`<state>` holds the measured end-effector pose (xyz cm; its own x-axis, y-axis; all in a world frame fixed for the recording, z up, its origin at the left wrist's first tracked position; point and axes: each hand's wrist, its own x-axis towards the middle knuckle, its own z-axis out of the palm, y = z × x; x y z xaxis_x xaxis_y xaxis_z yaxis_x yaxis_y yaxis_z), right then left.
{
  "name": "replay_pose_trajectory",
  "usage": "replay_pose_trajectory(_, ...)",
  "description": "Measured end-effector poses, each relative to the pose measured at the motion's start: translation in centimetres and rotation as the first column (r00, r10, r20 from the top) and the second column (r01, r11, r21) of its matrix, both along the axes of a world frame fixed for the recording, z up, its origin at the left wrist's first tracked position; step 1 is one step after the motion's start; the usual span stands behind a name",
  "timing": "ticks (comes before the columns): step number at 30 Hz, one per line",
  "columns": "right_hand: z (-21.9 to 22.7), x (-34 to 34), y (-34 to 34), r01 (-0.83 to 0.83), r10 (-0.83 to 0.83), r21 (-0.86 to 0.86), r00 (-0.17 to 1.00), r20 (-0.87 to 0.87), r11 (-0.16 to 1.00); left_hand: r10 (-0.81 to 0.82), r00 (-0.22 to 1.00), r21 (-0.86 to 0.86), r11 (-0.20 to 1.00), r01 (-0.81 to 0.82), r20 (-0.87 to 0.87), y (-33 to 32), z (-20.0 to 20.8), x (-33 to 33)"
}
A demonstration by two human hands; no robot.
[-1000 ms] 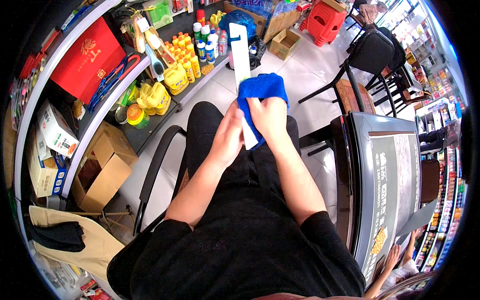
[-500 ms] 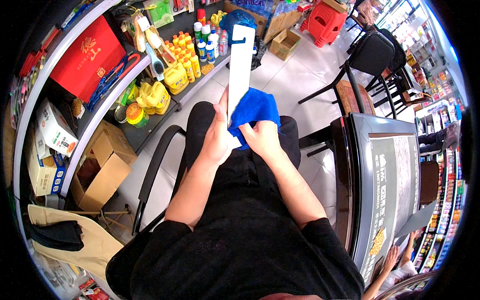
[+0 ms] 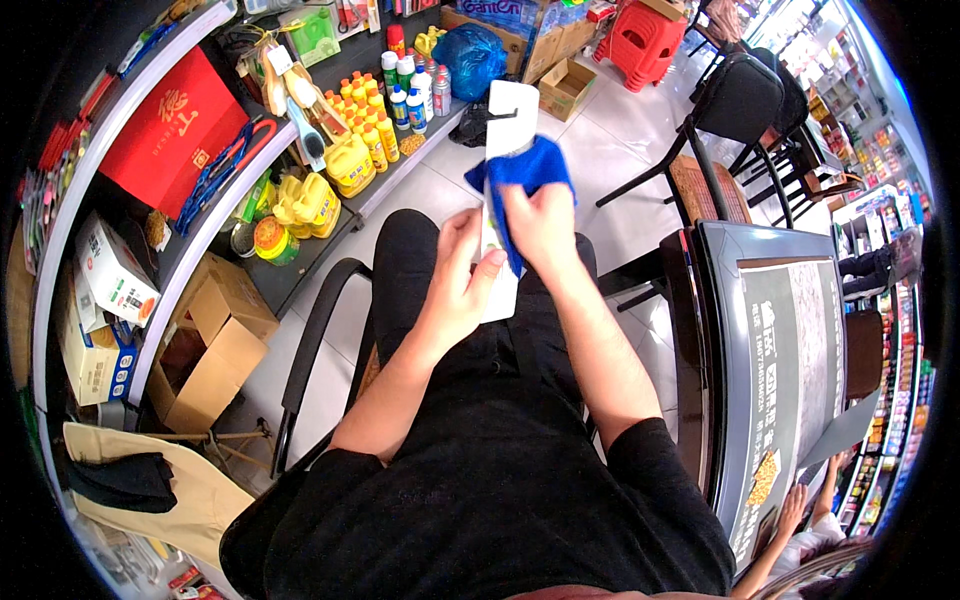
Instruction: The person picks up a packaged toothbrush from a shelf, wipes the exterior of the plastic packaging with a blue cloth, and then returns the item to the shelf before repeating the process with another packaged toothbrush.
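A long white flat strip (image 3: 511, 132) with a hook-shaped slot near its far end stands out over my lap. My left hand (image 3: 458, 288) grips its lower part from the left side, thumb lying across its face. In my right hand (image 3: 541, 228) a blue cloth (image 3: 536, 168) is bunched, its folds lying over the strip's upper middle and hiding part of it. A loose corner of the cloth hangs down beside the right hand's fingers. The strip's near end shows below my left thumb.
Shelves with yellow bottles (image 3: 352, 166), spray cans and brushes stand at the left, above an open cardboard box (image 3: 215, 345). A chair arm (image 3: 310, 350) is by my left side. On the right are a display counter (image 3: 770, 380), a black chair (image 3: 745, 110) and another person's hand (image 3: 793, 510).
My right hand and the cloth have moved up along the strip and now cover its face. The strip has turned its face more toward me; my left hand has shifted slightly right and down.
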<state>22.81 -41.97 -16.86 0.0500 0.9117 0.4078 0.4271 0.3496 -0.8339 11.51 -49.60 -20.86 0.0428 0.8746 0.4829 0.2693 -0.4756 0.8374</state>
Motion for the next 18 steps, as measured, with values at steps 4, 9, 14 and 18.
replay_pose_trajectory(4,3.3,0.5,0.7,-0.051,0.06,-0.112,0.995,0.077,0.992,-0.009,0.982,-0.072,0.997,0.023,0.186,-0.4,-0.1,1.4)
replay_pose_trajectory(9,-0.3,0.3,-0.1,-0.251,0.226,-0.118,0.955,-0.191,0.961,-0.102,0.85,-0.283,0.917,0.282,0.517,-0.2,0.5,0.6)
replay_pose_trajectory(14,-2.9,-0.2,-2.4,-0.33,0.274,-0.118,0.899,-0.341,0.937,-0.07,0.844,-0.307,0.913,0.269,0.532,-0.3,0.7,0.0)
replay_pose_trajectory(18,-1.6,0.4,-1.5,-0.272,0.245,-0.103,0.944,-0.22,0.957,-0.076,0.901,-0.34,0.91,0.239,0.427,-0.8,-0.2,-0.2)
